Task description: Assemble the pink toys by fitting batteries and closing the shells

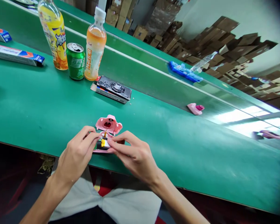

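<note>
An opened pink plastic casing (100,151) lies at the table's near edge with electronics inside. In it sit a green board, a black part and a silvery-white block, likely a battery, with yellow tape (103,143). Just behind it, the other pink half-shell (118,127) lies hollow side up, and a thin dark wire runs between the two halves. My left hand (77,152) is closed at the casing's left edge, thumb and fingers pinched near its top corner. From the right, my right hand (137,152) pinches the casing's side, its fingertips touching the white block.
Behind the work stand a yellow-labelled bottle (53,34), a green can (76,62) and an orange drink bottle (95,46). A phone (114,87) rests on a small box. Long cartons (16,54) lie left. The belt beyond carries a pink piece (195,109) and a blue tray (184,72).
</note>
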A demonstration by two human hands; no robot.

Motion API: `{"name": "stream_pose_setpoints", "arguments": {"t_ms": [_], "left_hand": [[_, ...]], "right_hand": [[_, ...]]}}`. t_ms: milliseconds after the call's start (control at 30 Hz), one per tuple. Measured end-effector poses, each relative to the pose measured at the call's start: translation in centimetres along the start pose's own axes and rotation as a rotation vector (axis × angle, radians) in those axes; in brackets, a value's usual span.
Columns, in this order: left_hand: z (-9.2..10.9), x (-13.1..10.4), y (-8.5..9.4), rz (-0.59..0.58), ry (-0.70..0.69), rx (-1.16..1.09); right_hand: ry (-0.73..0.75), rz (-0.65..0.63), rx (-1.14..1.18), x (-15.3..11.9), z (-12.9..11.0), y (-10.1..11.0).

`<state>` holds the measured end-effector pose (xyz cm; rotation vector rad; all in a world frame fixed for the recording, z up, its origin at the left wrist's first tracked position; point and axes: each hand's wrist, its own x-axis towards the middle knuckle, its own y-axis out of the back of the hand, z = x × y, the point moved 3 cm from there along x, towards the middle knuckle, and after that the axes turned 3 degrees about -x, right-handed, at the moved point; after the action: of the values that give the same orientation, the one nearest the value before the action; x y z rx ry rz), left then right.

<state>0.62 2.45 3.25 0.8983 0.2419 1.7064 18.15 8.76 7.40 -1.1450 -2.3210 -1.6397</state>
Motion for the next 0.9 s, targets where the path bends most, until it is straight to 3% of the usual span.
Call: {"name": "stream_pose_setpoints", "arguments": {"t_ms": [433,633,800,900], "left_hand": [[-0.1,-0.3,-0.3,0.007,-0.049,0.002],[-0.4,-0.6,0.2,-0.163,-0.151,-0.003],[-0.7,-0.6,0.5,-0.253,-0.274,0.060],[-0.9,-0.6,0.4,-0.247,-0.327,0.075]], "right_hand": [[0.030,-0.142,-0.174,-0.1,-0.4,-1.6],[0.019,-0.240,-0.308,0.1,-1.1,-1.3],[0.161,-0.109,-0.397,-2.0,-1.4,-1.8],[0.148,0.008,-0.406,-3.1,-1.2,-2.3]]}}
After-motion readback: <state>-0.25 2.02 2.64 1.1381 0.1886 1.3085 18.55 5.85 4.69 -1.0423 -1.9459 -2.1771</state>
